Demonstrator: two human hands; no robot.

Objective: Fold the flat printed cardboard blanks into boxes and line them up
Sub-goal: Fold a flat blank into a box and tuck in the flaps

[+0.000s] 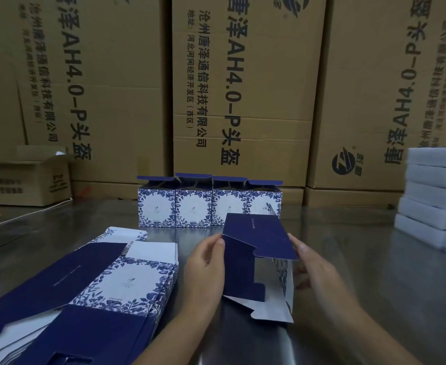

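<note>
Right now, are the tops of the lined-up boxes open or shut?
Open: all four printed boxes stand upright with navy lid flaps raised.

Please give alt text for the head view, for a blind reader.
Left hand and right hand hold a half-folded box over a metal table. Behind stand four folded boxes in a row; flat blanks lie at left.

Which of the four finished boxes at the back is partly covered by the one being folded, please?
The rightmost box of the row; the held blank overlaps its lower front, while the other three boxes show fully.
</note>
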